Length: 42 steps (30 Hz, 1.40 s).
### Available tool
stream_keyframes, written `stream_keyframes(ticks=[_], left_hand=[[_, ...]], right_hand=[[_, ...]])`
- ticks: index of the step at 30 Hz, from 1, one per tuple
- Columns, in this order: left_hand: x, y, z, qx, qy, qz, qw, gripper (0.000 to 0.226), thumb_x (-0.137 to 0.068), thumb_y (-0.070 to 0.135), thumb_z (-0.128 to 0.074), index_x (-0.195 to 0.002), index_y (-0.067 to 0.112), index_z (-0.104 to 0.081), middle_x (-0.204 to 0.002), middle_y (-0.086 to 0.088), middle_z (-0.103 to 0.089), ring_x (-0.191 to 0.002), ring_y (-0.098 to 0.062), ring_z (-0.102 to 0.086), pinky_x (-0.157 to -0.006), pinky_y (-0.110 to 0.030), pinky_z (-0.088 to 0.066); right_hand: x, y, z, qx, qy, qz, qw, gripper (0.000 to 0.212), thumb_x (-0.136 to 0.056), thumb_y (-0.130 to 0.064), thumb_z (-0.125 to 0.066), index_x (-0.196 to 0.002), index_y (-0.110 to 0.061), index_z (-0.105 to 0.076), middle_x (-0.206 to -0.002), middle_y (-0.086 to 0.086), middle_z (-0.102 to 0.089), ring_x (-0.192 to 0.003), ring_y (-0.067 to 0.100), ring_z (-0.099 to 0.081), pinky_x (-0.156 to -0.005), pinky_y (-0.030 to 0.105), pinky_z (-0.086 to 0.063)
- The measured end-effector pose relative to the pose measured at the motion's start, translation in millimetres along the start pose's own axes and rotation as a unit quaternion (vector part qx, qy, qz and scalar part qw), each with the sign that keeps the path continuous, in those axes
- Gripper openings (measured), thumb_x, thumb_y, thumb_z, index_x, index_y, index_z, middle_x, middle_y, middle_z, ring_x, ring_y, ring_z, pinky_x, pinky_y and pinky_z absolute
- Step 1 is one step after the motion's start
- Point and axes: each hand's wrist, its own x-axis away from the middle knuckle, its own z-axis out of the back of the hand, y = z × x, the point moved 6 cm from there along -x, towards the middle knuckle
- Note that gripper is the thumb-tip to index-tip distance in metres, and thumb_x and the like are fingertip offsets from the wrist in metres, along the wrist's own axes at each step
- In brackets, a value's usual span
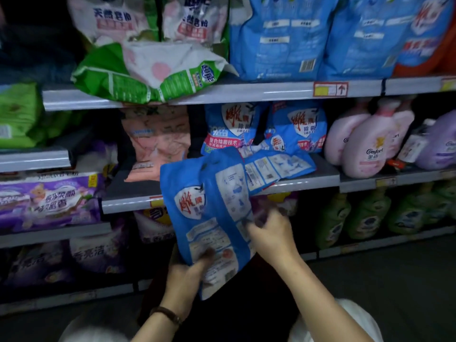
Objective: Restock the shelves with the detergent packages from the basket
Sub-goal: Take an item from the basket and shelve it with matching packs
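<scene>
1. While both hands grip it, the blue detergent package (209, 213) stands nearly upright in front of the middle shelf (296, 185), its top edge just above the shelf's front lip and its lower half hanging below it
2. The left hand (190, 272) is closed on the package's bottom edge, thumb pressed across the printed face; a dark wristband (167, 314) sits on that wrist
3. The right hand (269, 233) pinches the package's right edge, fingers curled behind it and blurred
4. On the middle shelf a flat blue package (276, 166) lies just right of the held one, its near corner overhanging the lip; two upright blue packages (261, 129) stand behind it
5. Open room: a bare dark strip of shelf lies left of the held package, in front of a pink bag (158, 144)
6. Pink softener bottles (362, 144) crowd the shelf to the right
7. On the upper shelf a green-and-white bag (153, 70) slumps over the front edge
8. Hard to make out: the lower shelves are dim, the purple bags (49, 201) at left are blurred, the far right bottles are cut off by the frame, and no basket shows
</scene>
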Motion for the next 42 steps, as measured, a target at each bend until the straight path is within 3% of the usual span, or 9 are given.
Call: stream_keyframes(ticks=[3, 10, 14, 21, 24, 26, 31, 37, 42], left_hand=[[-28, 24, -12, 0.071, -0.085, 0.032, 0.993, 0.061, -0.067, 0.005, -0.090, -0.125, 0.003, -0.070, -0.119, -0.024, -0.075, -0.104, -0.041, -0.076, -0.087, -0.052, -0.062], [-99, 74, -38, 0.105, -0.137, 0.077, 0.982, 0.028, -0.088, 0.010, -0.068, -0.112, 0.008, -0.080, -0.120, -0.024, -0.075, -0.105, -0.043, -0.075, -0.098, -0.058, -0.055], [-153, 84, -57, 0.114, -0.146, 0.110, 0.977, 0.041, -0.096, 0.022, -0.065, -0.134, 0.007, -0.068, -0.134, -0.025, -0.068, -0.122, -0.048, -0.066, -0.108, -0.065, -0.048], [-299, 166, -85, -0.150, -0.067, -0.094, 0.982, 0.110, -0.060, 0.058, -0.096, -0.151, 0.032, -0.041, -0.131, -0.015, -0.070, -0.111, -0.029, -0.073, -0.099, -0.048, -0.057], [-288, 199, -107, -0.354, 0.054, -0.259, 0.897, 0.053, -0.084, 0.035, -0.080, -0.127, 0.023, -0.051, -0.111, -0.003, -0.063, -0.098, -0.020, -0.060, -0.085, -0.030, -0.045], [-273, 173, -139, -0.477, -0.056, -0.291, 0.827, 0.033, -0.091, 0.043, -0.071, -0.114, 0.021, -0.064, -0.109, -0.003, -0.066, -0.100, -0.024, -0.065, -0.083, -0.027, -0.043], [-265, 102, -138, -0.619, -0.161, -0.280, 0.716, 0.068, -0.094, 0.046, -0.067, -0.156, 0.030, -0.043, -0.158, -0.004, -0.045, -0.146, -0.030, -0.042, -0.123, -0.036, -0.029], [-219, 110, -112, -0.571, -0.155, -0.295, 0.750, 0.079, -0.092, 0.041, -0.072, -0.158, 0.016, -0.038, -0.155, -0.016, -0.045, -0.141, -0.040, -0.045, -0.119, -0.042, -0.035], [-117, 50, -58, -0.490, -0.198, -0.327, 0.783, 0.049, -0.095, 0.043, -0.060, -0.138, 0.021, -0.055, -0.131, 0.000, -0.056, -0.120, -0.014, -0.055, -0.102, -0.029, -0.044]], right_hand=[[-16, 31, 2, -0.093, -0.083, -0.048, 0.991, 0.032, -0.081, -0.021, -0.089, -0.086, -0.041, -0.064, -0.076, -0.033, -0.072, -0.081, -0.016, -0.066, -0.075, 0.012, -0.050], [-81, 55, 0, -0.194, -0.152, -0.069, 0.967, 0.041, -0.084, -0.010, -0.086, -0.117, -0.031, -0.074, -0.112, -0.006, -0.081, -0.099, 0.001, -0.075, -0.082, 0.019, -0.059], [-123, 50, -3, -0.226, -0.136, -0.035, 0.964, 0.049, -0.080, -0.004, -0.088, -0.125, -0.016, -0.074, -0.120, 0.000, -0.080, -0.118, 0.023, -0.073, -0.098, 0.034, -0.060], [-222, 10, -22, -0.066, -0.063, 0.000, 0.996, 0.067, -0.095, -0.035, -0.078, -0.154, -0.015, -0.051, -0.126, -0.016, -0.066, -0.110, 0.004, -0.065, -0.089, 0.009, -0.051], [-248, 23, -58, 0.142, -0.131, 0.004, 0.981, 0.074, -0.099, -0.046, -0.069, -0.162, -0.021, -0.039, -0.157, 0.011, -0.050, -0.137, 0.031, -0.054, -0.108, 0.039, -0.052], [-250, 42, -77, 0.237, -0.162, -0.008, 0.958, 0.082, -0.095, -0.049, -0.069, -0.164, -0.027, -0.031, -0.157, 0.015, -0.046, -0.141, 0.037, -0.046, -0.113, 0.046, -0.049], [-233, 54, -81, 0.292, -0.116, 0.021, 0.949, 0.088, -0.098, -0.051, -0.064, -0.167, -0.027, -0.015, -0.149, 0.019, -0.047, -0.137, 0.041, -0.047, -0.110, 0.048, -0.048], [-147, 27, -75, 0.288, 0.000, 0.156, 0.945, 0.058, -0.089, -0.039, -0.062, -0.142, -0.018, -0.051, -0.142, 0.017, -0.049, -0.132, 0.037, -0.046, -0.107, 0.052, -0.042], [-68, 73, -116, 0.155, -0.185, 0.113, 0.964, 0.020, -0.091, -0.040, -0.053, -0.094, -0.026, -0.067, -0.093, 0.000, -0.074, -0.088, 0.023, -0.072, -0.078, 0.043, -0.058]])
